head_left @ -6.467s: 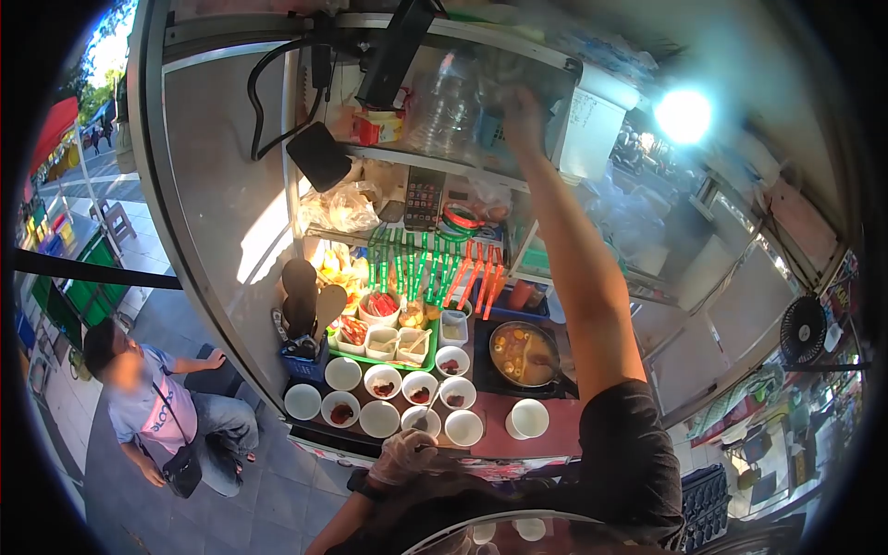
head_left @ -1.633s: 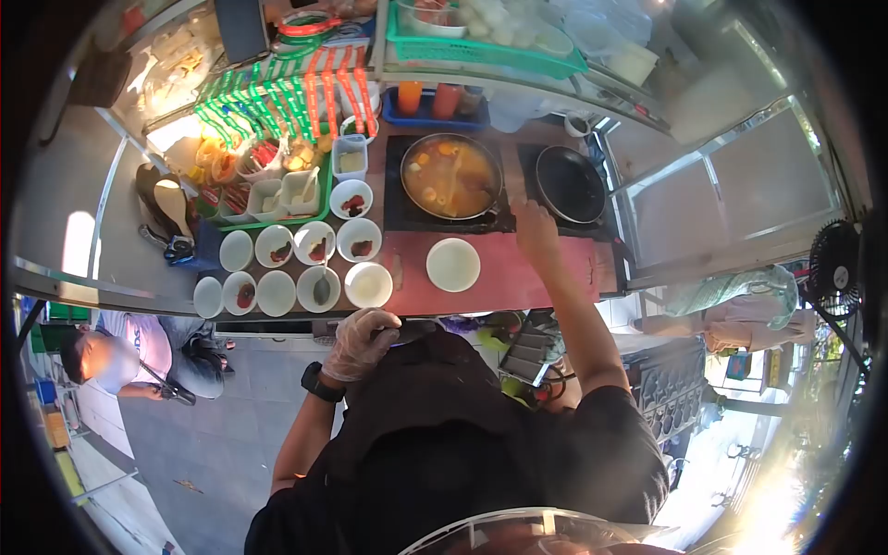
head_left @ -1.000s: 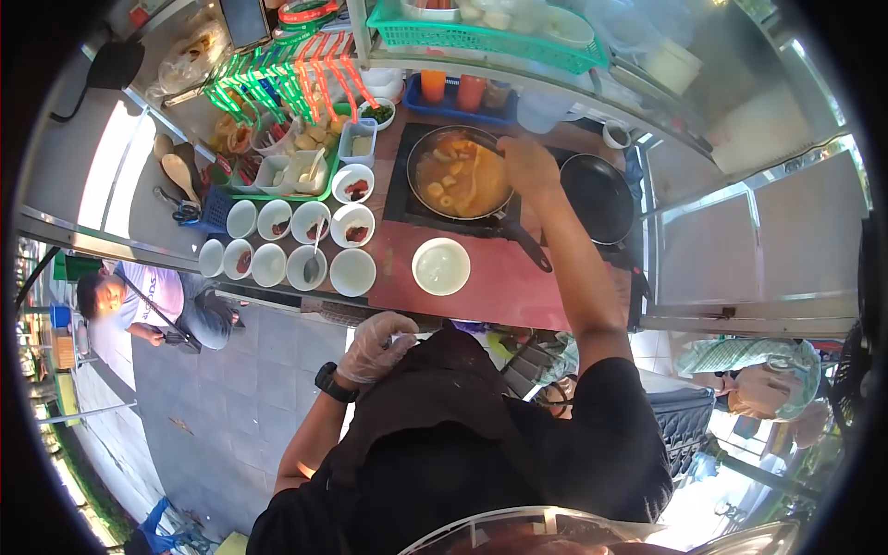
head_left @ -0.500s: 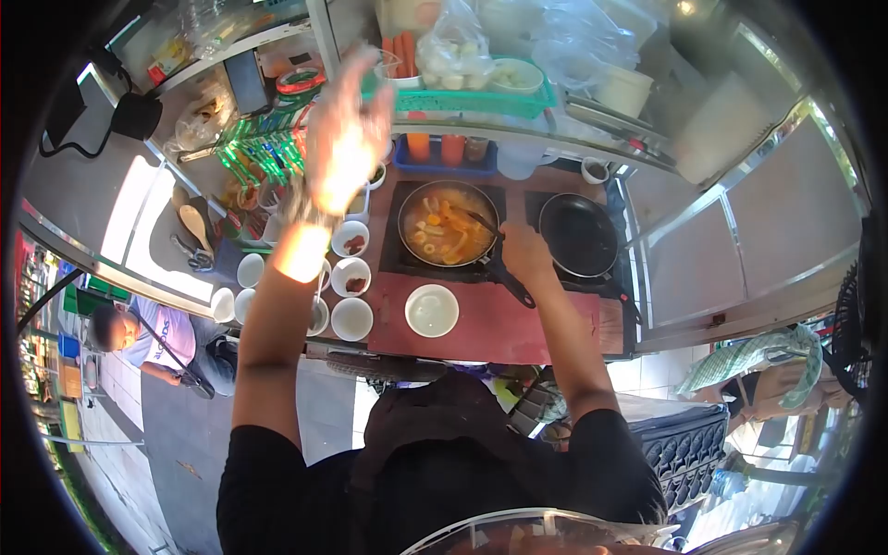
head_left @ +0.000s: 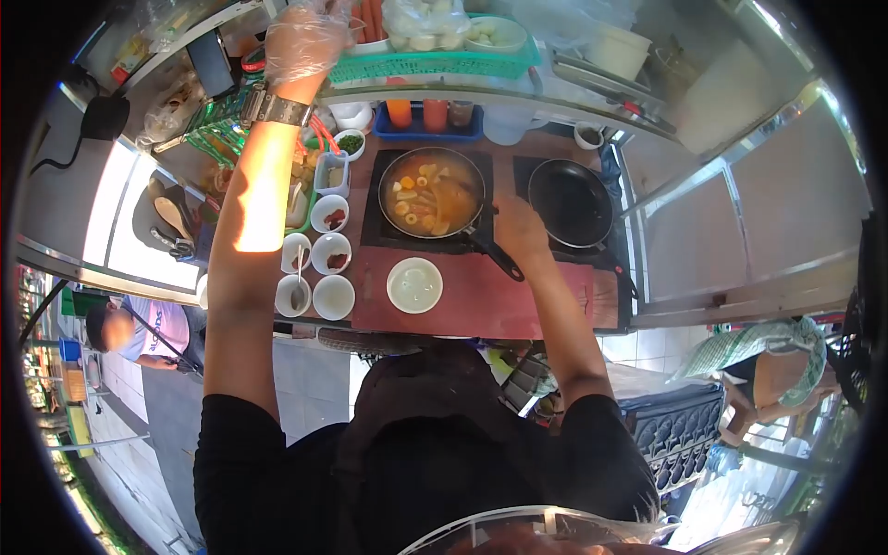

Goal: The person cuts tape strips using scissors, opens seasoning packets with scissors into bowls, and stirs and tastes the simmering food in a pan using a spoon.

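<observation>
My left hand [head_left: 302,42], in a clear plastic glove, reaches up to the shelf beside the green basket [head_left: 416,63] with orange sticks and a bag of white pieces; its fingers are hidden. My right hand [head_left: 520,227] is closed beside the pan of orange soup [head_left: 432,194], near its black handle [head_left: 497,254]; what its fingers hold is too small to tell. Below the soup pan, a white bowl [head_left: 414,285] with clear liquid stands on the red board. White cups stand to the left, some with dark red paste [head_left: 331,252], one with a spoon [head_left: 299,294].
An empty black pan [head_left: 569,203] stands right of the soup. Behind are a blue tray [head_left: 428,123] with orange and red containers and a bowl of chopped greens [head_left: 351,142]. A seated person [head_left: 157,328] is at the left, another person [head_left: 772,375] at the right.
My left hand has risen from near my chest to the shelf at the upper left. My right hand stays near the soup pan, whose handle has swung toward the front right.
</observation>
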